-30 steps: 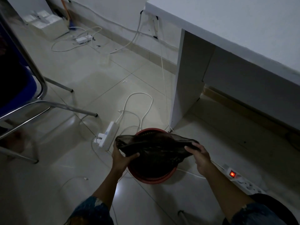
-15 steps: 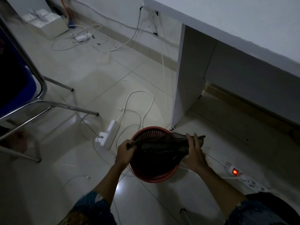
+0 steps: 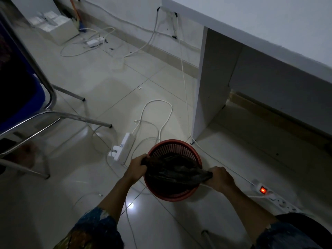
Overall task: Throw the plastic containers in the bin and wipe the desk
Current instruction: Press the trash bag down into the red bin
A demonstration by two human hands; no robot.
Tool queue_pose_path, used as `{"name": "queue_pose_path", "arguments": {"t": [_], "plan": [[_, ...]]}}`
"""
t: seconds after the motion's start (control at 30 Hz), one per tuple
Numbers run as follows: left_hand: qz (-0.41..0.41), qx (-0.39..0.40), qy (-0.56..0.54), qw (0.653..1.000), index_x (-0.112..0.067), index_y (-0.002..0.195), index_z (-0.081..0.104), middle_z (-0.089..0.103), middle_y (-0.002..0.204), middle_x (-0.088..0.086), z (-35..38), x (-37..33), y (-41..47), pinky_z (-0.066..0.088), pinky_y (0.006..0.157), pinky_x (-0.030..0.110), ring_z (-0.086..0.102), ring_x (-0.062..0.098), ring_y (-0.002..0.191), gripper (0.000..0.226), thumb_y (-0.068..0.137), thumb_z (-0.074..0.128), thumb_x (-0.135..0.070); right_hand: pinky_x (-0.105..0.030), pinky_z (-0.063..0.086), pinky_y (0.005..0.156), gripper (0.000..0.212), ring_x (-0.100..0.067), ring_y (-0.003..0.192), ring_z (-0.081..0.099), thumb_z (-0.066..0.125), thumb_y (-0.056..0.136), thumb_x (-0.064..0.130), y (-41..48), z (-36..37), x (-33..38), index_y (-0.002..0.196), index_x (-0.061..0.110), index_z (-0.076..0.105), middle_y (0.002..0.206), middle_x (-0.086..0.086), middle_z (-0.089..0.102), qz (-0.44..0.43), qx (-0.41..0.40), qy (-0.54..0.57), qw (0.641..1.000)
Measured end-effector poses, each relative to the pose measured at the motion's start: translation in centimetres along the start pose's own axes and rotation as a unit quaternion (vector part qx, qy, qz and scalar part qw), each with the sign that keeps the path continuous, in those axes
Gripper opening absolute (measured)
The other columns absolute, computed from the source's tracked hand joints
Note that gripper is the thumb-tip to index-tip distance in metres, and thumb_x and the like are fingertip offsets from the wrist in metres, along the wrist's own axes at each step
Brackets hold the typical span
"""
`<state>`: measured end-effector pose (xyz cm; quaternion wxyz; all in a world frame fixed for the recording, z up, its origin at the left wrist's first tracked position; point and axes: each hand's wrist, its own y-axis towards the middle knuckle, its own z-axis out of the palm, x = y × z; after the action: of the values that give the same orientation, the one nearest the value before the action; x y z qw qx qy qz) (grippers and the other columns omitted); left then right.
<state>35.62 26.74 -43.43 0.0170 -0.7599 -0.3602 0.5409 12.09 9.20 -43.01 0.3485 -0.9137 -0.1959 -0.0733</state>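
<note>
Our left hand [image 3: 136, 167] pinches one end of a dark bag [image 3: 172, 172] and our right hand [image 3: 220, 178] is curled round the other end. The bag is stretched across the mouth of the red bin [image 3: 173, 198], its middle sagging inside the mesh wall. The bin stands on the tiled floor near the leg of the white desk [image 3: 251, 27], between a white power strip [image 3: 124, 148] and a second strip with a lit red switch [image 3: 263, 190]. We see no plastic containers, and cannot tell whether the bag holds any. We judge the bin step is in hand, with the wiping yet to come. Next we need to lower both ends evenly so the bag settles inside the rim, without tipping the light bin onto the cables lying close around it.
</note>
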Motion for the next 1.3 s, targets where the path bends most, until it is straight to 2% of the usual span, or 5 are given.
{"name": "queue_pose_path", "arguments": {"t": [0.13, 0.27, 0.53, 0.97, 1.3], "plan": [[-0.013, 0.064, 0.068, 0.996, -0.025, 0.095, 0.061, 0.067, 0.095, 0.0, -0.2, -0.3, 0.0, 0.054, 0.073, 0.025, 0.064, 0.018, 0.09, 0.029, 0.072, 0.071, -0.01, -0.031, 0.042, 0.079, 0.013, -0.031, 0.103, 0.059, 0.059, 0.08, 0.025, -0.2, 0.1, 0.7, 0.073, 0.015, 0.061, 0.098, -0.011, 0.063, 0.006, -0.08, 0.036, 0.996], [-0.002, 0.158, 0.208, 0.965, -0.016, 0.126, 0.051, 0.058, 0.119, -0.003, 0.1, -0.4, 0.2, 0.052, 0.095, 0.036, 0.055, 0.013, 0.109, 0.068, 0.065, 0.081, -0.02, -0.035, 0.039, 0.095, 0.021, -0.031, 0.115, 0.042, 0.065, 0.081, 0.02, 0.2, 0.3, 1.5, 0.096, 0.005, 0.068, 0.117, -0.01, 0.053, 0.018, -0.114, 0.156, 0.981], [0.049, -0.005, 0.156, 0.987, -0.009, 0.107, 0.068, 0.063, 0.103, 0.006, 2.2, -1.4, -0.3, 0.055, 0.083, 0.039, 0.063, 0.02, 0.093, 0.021, 0.089, 0.058, -0.012, -0.034, 0.045, 0.071, 0.01, -0.026, 0.084, 0.057, 0.058, 0.083, -0.002, -0.1, 0.1, 2.7, 0.079, 0.007, 0.056, 0.078, -0.009, 0.058, 0.014, -0.081, 0.495, 0.865], [0.096, -0.084, 0.1, 0.987, -0.006, 0.111, 0.064, 0.063, 0.11, 0.01, 3.9, -3.4, -0.5, 0.048, 0.089, 0.03, 0.058, 0.019, 0.101, 0.021, 0.094, 0.052, -0.011, -0.044, 0.023, 0.113, 0.089, -0.024, 0.135, 0.035, 0.065, 0.075, 0.056, -1.8, 0.5, 3.3, 0.146, 0.021, 0.023, 0.145, -0.001, 0.038, -0.164, -0.013, 0.024, 0.986], [0.119, -0.14, 0.099, 0.978, -0.007, 0.106, 0.071, 0.068, 0.103, 0.008, 4.1, -3.8, -0.8, 0.054, 0.084, 0.029, 0.06, 0.013, 0.09, 0.02, 0.087, 0.063, -0.01, -0.025, 0.043, 0.079, 0.017, -0.034, 0.109, 0.057, 0.05, 0.091, 0.005, -1.6, 0.4, 4.1, 0.096, 0.004, 0.066, 0.116, -0.018, 0.054, -0.037, -0.09, 0.244, 0.965]]}}
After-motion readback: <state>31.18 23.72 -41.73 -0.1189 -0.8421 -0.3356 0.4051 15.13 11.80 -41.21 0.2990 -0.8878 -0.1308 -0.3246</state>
